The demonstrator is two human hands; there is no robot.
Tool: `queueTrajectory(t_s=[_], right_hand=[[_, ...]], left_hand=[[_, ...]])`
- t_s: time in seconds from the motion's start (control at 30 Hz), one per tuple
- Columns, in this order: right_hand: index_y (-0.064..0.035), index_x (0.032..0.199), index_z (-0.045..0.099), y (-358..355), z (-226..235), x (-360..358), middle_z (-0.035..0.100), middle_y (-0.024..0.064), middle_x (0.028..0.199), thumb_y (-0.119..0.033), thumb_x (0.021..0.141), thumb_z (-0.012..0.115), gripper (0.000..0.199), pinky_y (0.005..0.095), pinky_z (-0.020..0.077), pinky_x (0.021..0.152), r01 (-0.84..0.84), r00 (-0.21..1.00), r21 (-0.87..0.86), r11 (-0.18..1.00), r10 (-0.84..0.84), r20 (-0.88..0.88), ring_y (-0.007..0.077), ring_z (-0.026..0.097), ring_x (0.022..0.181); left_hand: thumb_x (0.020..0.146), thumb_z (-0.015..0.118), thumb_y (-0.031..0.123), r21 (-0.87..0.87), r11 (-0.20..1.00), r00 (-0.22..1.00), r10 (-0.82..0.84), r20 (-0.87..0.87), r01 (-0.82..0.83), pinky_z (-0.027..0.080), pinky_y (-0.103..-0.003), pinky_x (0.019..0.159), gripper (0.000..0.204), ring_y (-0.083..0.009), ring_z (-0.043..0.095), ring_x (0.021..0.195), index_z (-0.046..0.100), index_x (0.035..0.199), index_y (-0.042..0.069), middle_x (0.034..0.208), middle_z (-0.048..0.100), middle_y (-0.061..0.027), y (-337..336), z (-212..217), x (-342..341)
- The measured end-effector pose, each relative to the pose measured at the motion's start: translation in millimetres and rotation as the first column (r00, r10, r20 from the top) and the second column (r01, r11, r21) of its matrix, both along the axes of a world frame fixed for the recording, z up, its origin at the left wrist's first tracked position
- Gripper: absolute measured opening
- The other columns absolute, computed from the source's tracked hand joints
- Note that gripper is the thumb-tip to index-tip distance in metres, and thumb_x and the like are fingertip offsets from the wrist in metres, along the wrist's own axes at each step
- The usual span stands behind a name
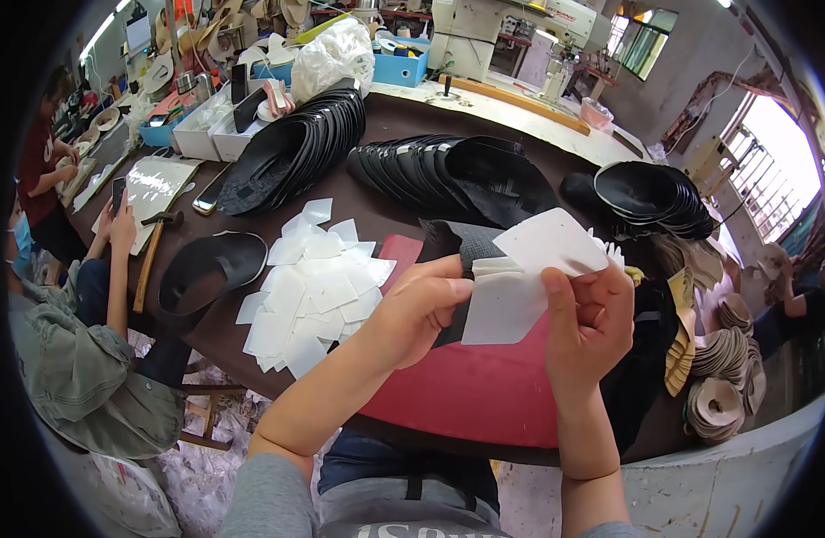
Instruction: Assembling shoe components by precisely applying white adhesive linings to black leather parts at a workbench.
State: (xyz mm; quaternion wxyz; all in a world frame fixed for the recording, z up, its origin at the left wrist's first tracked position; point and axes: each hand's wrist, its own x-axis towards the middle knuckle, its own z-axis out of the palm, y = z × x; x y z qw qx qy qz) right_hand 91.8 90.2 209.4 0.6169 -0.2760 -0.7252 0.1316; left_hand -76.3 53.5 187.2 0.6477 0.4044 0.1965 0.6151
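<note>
Between my hands, above the red mat, is a black textured shoe upper with white sheet pieces against it. My left hand is closed, its thumb and fingers pinching the upper's edge by a small folded cream part. In my right hand, thumb and fingers pinch a thin white sheet piece with cut corners. Another white sheet piece hangs just below it; which hand carries this one I cannot tell. Left of my left hand spreads a loose pile of similar white pieces.
Behind stand stacked black uppers, with more stacks at centre and right. A single black upper and a hammer lie left. Beige rolled pieces sit right. A co-worker sits left, holding a phone.
</note>
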Motion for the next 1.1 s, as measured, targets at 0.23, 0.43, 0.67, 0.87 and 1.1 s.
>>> queueTrajectory(t_s=[0.23, 0.43, 0.67, 0.87, 1.1], right_hand=[[-0.0008, 0.107, 0.058, 1, -1, 3, 0.066, 0.0055, 0.083, -0.005, 0.079, 0.074, 0.033, 0.0162, 0.0434, 0.05, 0.057, 0.992, 0.074, 0.996, -0.065, 0.11, 0.0095, 0.056, 0.057], [-0.0054, 0.101, 0.064, 28, 61, 5, 0.066, 0.0038, 0.075, -0.004, 0.073, 0.075, 0.031, 0.0213, 0.042, 0.049, -0.225, 0.928, 0.038, 0.974, 0.202, 0.314, 0.0117, 0.05, 0.05], [-0.0048, 0.086, 0.067, 47, 88, 8, 0.066, 0.0033, 0.071, -0.002, 0.066, 0.074, 0.022, 0.022, 0.0413, 0.051, -0.375, 0.537, -0.339, 0.863, 0.5, 0.679, 0.0127, 0.049, 0.049], [-0.0027, 0.088, 0.068, 43, 75, 15, 0.065, 0.0038, 0.074, -0.005, 0.073, 0.073, 0.016, 0.0198, 0.0415, 0.054, -0.219, 0.636, -0.369, 0.904, 0.419, 0.649, 0.0111, 0.05, 0.054], [-0.0019, 0.094, 0.068, 43, 15, 51, 0.067, 0.0047, 0.086, -0.011, 0.088, 0.063, 0.012, 0.0194, 0.0433, 0.057, -0.39, 0.88, -0.799, 0.459, 0.441, -0.176, 0.0098, 0.055, 0.067]], left_hand=[[0.085, 0.063, 0.01, -0.02, 0.955, 0.912, 0.277, -0.302, -0.297, 0.043, -0.015, 0.061, 0.022, -0.0069, 0.057, 0.07, 0.066, 0.103, -0.003, 0.085, 0.068, -0.0076, -3, 0, 15], [0.082, 0.07, 0.011, 0.038, 0.957, 0.885, 0.282, -0.369, -0.289, 0.04, -0.014, 0.051, 0.018, -0.0053, 0.054, 0.058, 0.069, 0.095, -0.002, 0.073, 0.066, -0.0035, -11, 3, 12], [0.083, 0.07, 0.012, 0.02, 0.983, 0.825, 0.165, -0.541, -0.183, 0.041, -0.015, 0.048, 0.018, -0.0061, 0.055, 0.056, 0.069, 0.092, -0.003, 0.072, 0.066, -0.0051, -5, 3, 5], [0.081, 0.071, 0.011, -0.117, 0.97, 0.87, 0.134, -0.475, -0.213, 0.042, -0.016, 0.047, 0.018, -0.0074, 0.055, 0.054, 0.069, 0.09, -0.004, 0.07, 0.067, -0.0066, -1, 9, 18], [0.078, 0.072, 0.009, 0.0, 0.925, 0.78, 0.321, -0.538, -0.381, 0.042, -0.017, 0.045, 0.017, -0.0082, 0.054, 0.051, 0.069, 0.087, -0.005, 0.068, 0.067, -0.007, 5, 12, 21]])
